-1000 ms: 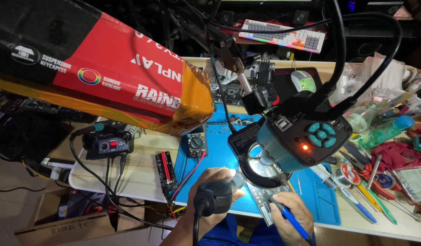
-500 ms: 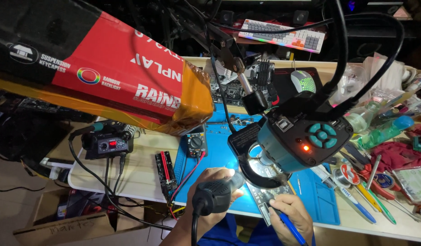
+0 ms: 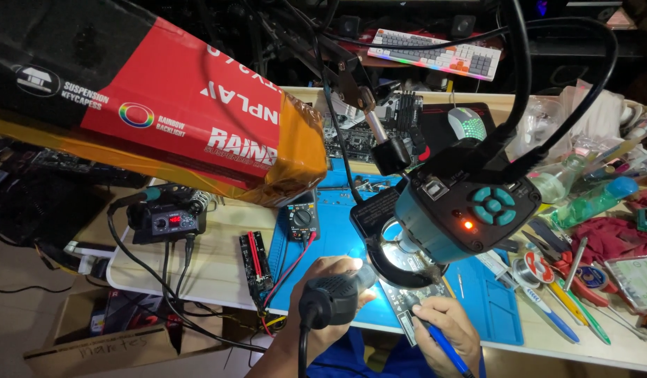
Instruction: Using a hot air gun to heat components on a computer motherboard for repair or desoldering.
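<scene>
The left hand (image 3: 322, 292) was wrapped tight around a black hot air tool (image 3: 335, 299). The right hand (image 3: 446, 329) pinched a blue pen-shaped tool (image 3: 444, 343), its tip on a dark circuit board (image 3: 407, 308). The board lay on a blue work mat (image 3: 491, 308) under a teal microscope camera (image 3: 470, 210). The pale table (image 3: 218, 259) was crowded: a multimeter (image 3: 302, 222), a soldering station (image 3: 166, 222) and pens. A red and black box (image 3: 162, 119) hung above, and a keyboard (image 3: 435, 52) sat in the dark room behind.
</scene>
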